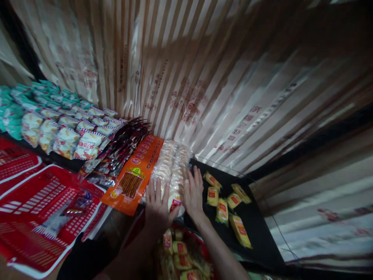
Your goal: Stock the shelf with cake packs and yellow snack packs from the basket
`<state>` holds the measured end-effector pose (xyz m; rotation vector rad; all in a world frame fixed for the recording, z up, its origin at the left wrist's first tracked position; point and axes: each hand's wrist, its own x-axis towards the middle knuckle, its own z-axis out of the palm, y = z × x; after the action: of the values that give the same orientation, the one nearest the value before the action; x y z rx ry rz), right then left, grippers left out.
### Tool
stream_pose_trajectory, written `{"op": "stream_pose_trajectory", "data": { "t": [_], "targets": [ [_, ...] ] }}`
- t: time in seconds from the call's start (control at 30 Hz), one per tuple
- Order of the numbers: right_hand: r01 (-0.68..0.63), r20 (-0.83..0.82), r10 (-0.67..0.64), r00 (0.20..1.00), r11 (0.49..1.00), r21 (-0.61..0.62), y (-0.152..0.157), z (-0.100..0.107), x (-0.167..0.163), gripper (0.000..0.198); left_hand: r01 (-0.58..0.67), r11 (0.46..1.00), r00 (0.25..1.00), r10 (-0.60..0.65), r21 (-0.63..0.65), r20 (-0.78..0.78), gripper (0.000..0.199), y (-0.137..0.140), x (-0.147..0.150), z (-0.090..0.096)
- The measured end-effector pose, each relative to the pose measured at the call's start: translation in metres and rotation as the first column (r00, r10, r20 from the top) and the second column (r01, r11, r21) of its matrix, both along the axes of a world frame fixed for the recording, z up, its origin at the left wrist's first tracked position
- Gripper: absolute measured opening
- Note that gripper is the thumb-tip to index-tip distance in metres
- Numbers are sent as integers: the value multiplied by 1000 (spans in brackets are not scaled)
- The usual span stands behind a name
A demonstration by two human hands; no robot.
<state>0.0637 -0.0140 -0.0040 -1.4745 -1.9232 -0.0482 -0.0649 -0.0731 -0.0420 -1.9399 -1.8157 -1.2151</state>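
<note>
Two rows of white snack packs in clear wrappers (pixel 166 161) stand packed together on the black shelf (pixel 259 237). My left hand (pixel 157 208) rests on the front of these packs, its fingers stretched out. Along their right side lies my right hand (pixel 194 192), flat with its fingers extended. Just left of the packs lie orange snack bags (pixel 136 175) with brown sticks pictured on the front. To the right of my right hand, several small yellow packs (pixel 223 210) are scattered on the shelf.
Dark red packets (pixel 125 144), white chip-like bags (pixel 89 144) and teal bags (pixel 14 116) fill the shelf leftward. A red basket (pixel 55 171) with a few packets stands at lower left. Below my arms, more yellow packs (pixel 182 260) sit in another red basket. Printed sheeting (pixel 186 77) hangs behind.
</note>
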Motion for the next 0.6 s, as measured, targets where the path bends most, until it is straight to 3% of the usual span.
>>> {"op": "stream_pose_trajectory", "data": {
  "t": [0.13,0.3,0.5,0.6],
  "targets": [
    [-85,130,102,986,988,-128,68,26,-16,53,-29,999,999,30,-26,17,67,0,4,2],
    [-33,301,138,943,944,-329,149,32,-38,53,-46,999,999,46,-14,10,65,1,5,1],
    [-69,350,186,918,945,-321,220,24,-52,46,-45,998,999,45,40,3,74,6,5,-10],
    [-29,307,141,941,939,-342,246,17,-53,50,-45,999,998,44,-11,-45,62,6,4,-12]
  ]
}}
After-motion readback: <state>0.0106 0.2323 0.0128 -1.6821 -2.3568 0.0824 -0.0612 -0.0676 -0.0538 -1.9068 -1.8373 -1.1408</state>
